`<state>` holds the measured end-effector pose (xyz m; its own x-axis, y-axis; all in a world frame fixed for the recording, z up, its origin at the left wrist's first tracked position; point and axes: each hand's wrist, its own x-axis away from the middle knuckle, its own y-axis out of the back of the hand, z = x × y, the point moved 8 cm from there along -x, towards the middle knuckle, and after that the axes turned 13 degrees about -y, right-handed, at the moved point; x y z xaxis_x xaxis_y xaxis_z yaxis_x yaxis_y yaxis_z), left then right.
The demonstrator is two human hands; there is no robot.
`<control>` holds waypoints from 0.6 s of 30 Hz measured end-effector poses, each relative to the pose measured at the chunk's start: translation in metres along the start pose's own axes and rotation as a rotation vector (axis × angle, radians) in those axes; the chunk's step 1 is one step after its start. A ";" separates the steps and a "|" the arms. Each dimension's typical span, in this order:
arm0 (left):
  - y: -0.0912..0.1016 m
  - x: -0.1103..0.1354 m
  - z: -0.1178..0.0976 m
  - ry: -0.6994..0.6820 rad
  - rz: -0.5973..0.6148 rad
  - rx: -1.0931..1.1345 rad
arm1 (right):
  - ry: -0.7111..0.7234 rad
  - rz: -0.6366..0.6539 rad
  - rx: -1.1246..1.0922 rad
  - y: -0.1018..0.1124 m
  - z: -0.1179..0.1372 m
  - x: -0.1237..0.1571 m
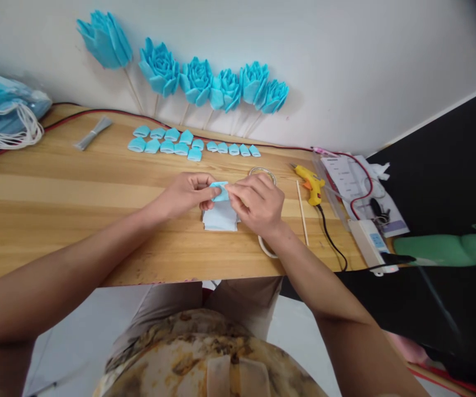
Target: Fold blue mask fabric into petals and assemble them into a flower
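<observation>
A small piece of blue fabric [220, 192] is pinched between my two hands, just over the table. My left hand [194, 193] grips its left side with thumb and fingers. At its right edge, the fingertips of my right hand [257, 199] are closed on the same piece. Below lies a stack of pale fabric pieces [220, 218], partly covered by my hands. A roll of tape [265, 172] sits under and behind my right hand, mostly hidden. Farther back, several folded blue petals [167, 146] stand in rows on the wooden table [76, 204].
Several blue fabric flowers [196, 81] on sticks lean against the wall. A bundle of thin ties [92, 133] and bagged blue fabric with white cords [8, 124] lie left. Rightward are a thin stick [302, 212], a yellow glue gun [312, 183], a power strip [372, 245] and a green bottle [448, 250].
</observation>
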<state>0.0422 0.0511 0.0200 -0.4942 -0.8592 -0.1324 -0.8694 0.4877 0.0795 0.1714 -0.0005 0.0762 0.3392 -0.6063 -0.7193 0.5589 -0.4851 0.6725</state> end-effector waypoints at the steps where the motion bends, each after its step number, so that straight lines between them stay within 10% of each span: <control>1: 0.000 0.000 0.001 0.004 -0.003 0.010 | -0.009 0.012 0.006 -0.001 -0.001 0.000; 18: 0.000 0.001 -0.004 -0.016 -0.010 0.029 | 0.021 0.037 0.060 -0.004 0.003 0.001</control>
<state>0.0419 0.0500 0.0235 -0.4853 -0.8616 -0.1486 -0.8739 0.4836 0.0496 0.1675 -0.0008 0.0732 0.3750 -0.6118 -0.6964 0.4992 -0.4998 0.7079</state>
